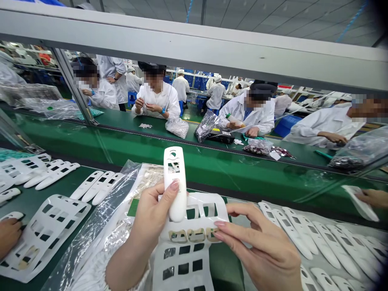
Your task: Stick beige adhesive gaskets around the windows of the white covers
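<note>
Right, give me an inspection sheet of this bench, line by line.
surface: green bench mat, partly covered.
job's things: left hand grips a white plastic housing; right hand is at the edge of a white perforated sheet. More housings lie in rows alongside.
clutter: clear plastic bag beside the sheet.
grippers: bare hands, no gloves.
cables: nothing seen.
surroundings: co-workers in white coats at a far green bench; a co-worker's hand at the left edge.

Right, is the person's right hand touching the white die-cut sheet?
Touching: the head view shows fingertips of the right hand on the white die-cut sheet, beside the white plastic casing in the left hand.
</note>
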### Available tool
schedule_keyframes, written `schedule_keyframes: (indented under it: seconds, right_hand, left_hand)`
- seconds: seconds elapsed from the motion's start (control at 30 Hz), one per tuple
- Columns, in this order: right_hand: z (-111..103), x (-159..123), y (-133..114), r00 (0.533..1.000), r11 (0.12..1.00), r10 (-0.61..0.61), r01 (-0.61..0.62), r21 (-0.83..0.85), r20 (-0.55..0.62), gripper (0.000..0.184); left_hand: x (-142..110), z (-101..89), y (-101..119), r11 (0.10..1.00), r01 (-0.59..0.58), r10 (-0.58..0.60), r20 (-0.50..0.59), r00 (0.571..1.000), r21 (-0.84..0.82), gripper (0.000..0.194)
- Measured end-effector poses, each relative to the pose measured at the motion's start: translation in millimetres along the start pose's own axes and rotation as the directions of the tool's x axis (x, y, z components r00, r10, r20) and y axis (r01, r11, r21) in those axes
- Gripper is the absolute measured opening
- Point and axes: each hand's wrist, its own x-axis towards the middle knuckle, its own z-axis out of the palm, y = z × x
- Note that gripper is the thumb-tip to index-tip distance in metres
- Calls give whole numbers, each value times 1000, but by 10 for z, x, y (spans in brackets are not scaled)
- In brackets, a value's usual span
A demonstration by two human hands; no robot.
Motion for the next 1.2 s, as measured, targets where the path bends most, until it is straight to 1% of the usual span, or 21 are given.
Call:
schedule_keyframes:
  seconds: [0.07, 0.17, 0.23, 0.33, 0.53, 0.6, 0.77, 0.9, 1.07, 1.13, 1.2]
  right_hand:
    - [6, -19, -8, 999, 999, 11, -12, -36, -32, 36]
    - [13, -46, -4, 999, 998, 34, -36, -52, -27, 33]
    - [19, -55, 9, 998, 998, 61, -61, -30, -11, 34]
    - [38, -53, 32, 995, 995, 94, -94, 25, -24, 39]
    - [76, -13, 29, 994, 994, 72, -65, 94, -79, 38]
    - [75, 5, 10, 995, 994, 60, -52, 97, -79, 36]
    - [43, 41, -65, 1000, 1000, -7, 7, 24, -1, 35]
    - [31, 29, -102, 999, 997, -13, 15, -73, 31, 36]
    - [46, -2, -96, 1000, 998, -21, 21, -58, 5, 35]
    - [62, -10, -99, 999, 996, -23, 21, -82, -29, 37]
    - [79, -14, -109, 996, 991, -31, 19, -136, -87, 39]
  left_hand:
    - [2, -3, 9, 1000, 1, -1, -4, 1000, -7, 43]
    - [7, -13, 20, 1000, 8, -8, -8, 1000, -2, 42]
    - [10, -20, 22, 1000, 7, -7, -9, 1000, -2, 42]
    - [7, -26, 18, 1000, -7, 7, -7, 1000, 4, 41]
    - [-18, -17, 19, 1000, -16, 16, -9, 1000, 17, 42]
    - [-25, -12, 27, 1000, -12, 12, -9, 1000, 19, 42]
    - [-25, -4, 49, 1000, -25, 25, -14, 1000, 4, 41]
    - [-18, -2, 46, 1000, -24, 24, -17, 1000, -8, 42]
    - [-20, 4, 25, 999, -12, 12, -1, 1000, -29, 42]
    - [-17, 8, 18, 999, 10, -10, -1, 1000, -34, 42]
    - [-9, 12, 14, 999, 24, -25, -8, 1000, -41, 43]
